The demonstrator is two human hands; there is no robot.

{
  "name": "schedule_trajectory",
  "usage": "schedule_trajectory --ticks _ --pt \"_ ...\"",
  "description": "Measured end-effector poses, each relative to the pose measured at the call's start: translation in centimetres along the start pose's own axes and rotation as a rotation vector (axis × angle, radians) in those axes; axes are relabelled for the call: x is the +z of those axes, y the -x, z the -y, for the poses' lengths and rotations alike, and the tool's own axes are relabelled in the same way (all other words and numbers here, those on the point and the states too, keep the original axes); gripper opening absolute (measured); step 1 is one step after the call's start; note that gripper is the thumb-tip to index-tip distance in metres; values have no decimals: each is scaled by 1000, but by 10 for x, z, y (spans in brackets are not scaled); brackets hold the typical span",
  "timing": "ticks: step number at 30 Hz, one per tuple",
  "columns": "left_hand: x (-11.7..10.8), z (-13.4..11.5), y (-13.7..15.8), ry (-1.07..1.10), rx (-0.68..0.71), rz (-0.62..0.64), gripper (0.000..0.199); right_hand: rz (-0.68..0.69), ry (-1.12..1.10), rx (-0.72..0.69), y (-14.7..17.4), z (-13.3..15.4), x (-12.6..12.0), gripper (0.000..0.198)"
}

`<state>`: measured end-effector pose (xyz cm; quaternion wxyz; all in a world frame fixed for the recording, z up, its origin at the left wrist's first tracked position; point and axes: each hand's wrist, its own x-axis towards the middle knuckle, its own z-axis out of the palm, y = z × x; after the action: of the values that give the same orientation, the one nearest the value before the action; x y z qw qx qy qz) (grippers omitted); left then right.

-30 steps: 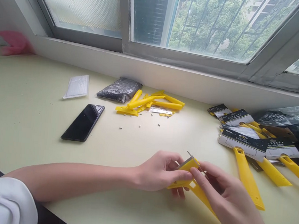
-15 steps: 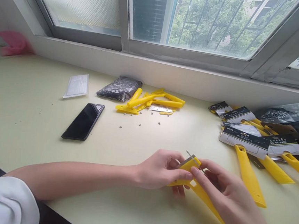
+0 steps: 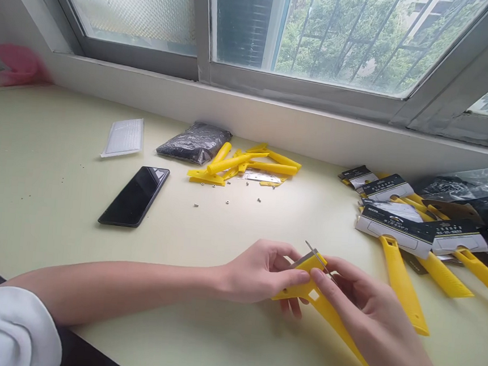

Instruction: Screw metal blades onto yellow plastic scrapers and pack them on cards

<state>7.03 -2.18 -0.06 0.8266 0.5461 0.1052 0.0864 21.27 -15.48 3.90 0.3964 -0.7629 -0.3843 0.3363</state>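
Head view: at the far left, a crumpled pink sheet (image 3: 19, 66) lies on the pale yellow-green tabletop (image 3: 60, 235); nearer the camera, a rolled white fabric sleeve (image 3: 9, 327) shows on the left arm; next come a flat, translucent white rectangular packet (image 3: 123, 138) and a black slab-shaped phone (image 3: 135, 197), face up; beyond them, a dark packet in glossy clear plastic (image 3: 195, 143) touches a loose heap of yellow plastic parts (image 3: 241, 167), with small silver metal screws (image 3: 196, 205) scattered in front.

Right of centre, the left hand (image 3: 262, 273) has its thumb and fingers clamped on the wide head of a yellow plastic scraper (image 3: 331, 317), lifted above the tabletop; its long axis runs diagonally, head up and to the left, handle down and to the right beneath the right hand (image 3: 361, 310) to the bottom edge; a grey metal strip lies along the head's far edge. The right hand's fingers are curled together around a thin grey metal rod (image 3: 315, 253), its free tip pointing up and left across the head's corner; the right thumb touches the head.

At the far right, yellow-handled tools in black-and-white cards (image 3: 396, 227) lie piled beside a clear plastic bag with black contents (image 3: 461, 188).
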Motion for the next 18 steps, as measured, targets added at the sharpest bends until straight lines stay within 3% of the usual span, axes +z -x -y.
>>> schedule_trajectory --ticks 6,9,12,15,18 --pt "2 -2 -1 20 -26 -16 52 16 -34 12 1 4 0 48" --pt "2 -3 -1 27 -18 -30 51 -107 -69 22 2 1 -7 48" --pt "2 -2 0 35 -24 -48 51 -266 26 -67 -5 -7 -19 49" --pt "1 1 -1 65 -34 -46 51 -342 207 -172 -25 -9 -30 46" --pt "-1 6 -4 101 -25 -29 54 -253 307 -256 -64 3 -28 38"
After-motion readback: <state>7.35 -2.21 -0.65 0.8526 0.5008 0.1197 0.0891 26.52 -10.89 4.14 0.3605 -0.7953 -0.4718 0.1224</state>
